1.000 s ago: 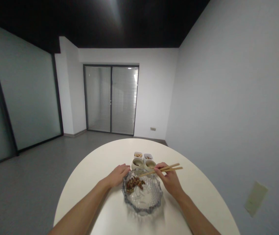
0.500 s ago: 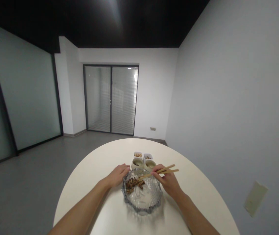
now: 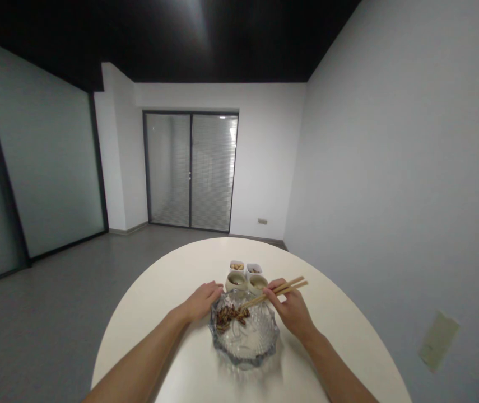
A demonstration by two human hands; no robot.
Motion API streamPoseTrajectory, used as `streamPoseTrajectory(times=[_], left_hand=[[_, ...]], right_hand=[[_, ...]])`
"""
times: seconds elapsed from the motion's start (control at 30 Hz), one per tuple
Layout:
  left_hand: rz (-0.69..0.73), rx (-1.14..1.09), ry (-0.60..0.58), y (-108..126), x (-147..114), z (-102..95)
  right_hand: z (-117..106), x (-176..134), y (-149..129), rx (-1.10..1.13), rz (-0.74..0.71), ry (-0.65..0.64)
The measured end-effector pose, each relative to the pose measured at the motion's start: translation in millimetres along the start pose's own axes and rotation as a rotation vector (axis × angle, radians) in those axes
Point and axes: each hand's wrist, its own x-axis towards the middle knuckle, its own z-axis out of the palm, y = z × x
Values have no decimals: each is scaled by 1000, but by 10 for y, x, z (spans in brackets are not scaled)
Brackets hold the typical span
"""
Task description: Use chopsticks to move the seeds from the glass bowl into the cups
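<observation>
A clear glass bowl [image 3: 245, 358] with a scalloped rim stands on the table in front of me. Small brown striped pieces [image 3: 229, 318], perhaps seeds or nuts, lie heaped in its left side. My right hand [image 3: 290, 307] grips a pair of wooden chopsticks [image 3: 283, 289] over the right rim, and their tips reach down to the heap. Whether the tips pinch a piece is too small to tell. My left hand [image 3: 202, 300] rests at the bowl's left rim, fingers stretched out and touching it.
Behind the bowl stand two beige cups [image 3: 236, 281] and two small white dishes [image 3: 236, 265], one dish with light-coloured nuts. The round white table [image 3: 159, 291] has a curved edge. A wall [image 3: 369, 196] rises on the right, and glass doors [image 3: 191, 168] are at the back.
My right hand has shifted slightly to the right, and the chopsticks have tilted a little more steeply, their rear ends closer together. My left hand and the bowl have stayed in place.
</observation>
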Motion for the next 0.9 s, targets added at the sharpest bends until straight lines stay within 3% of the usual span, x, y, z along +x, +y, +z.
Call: streamPoseTrajectory(times=[0.47, 0.9], left_hand=[[6, 0, 8, 14, 2, -4], [-14, -14, 29, -49, -3, 27]], right_hand=[[120, -45, -75, 77, -43, -34], [24, 19, -97, 63, -138, 117]])
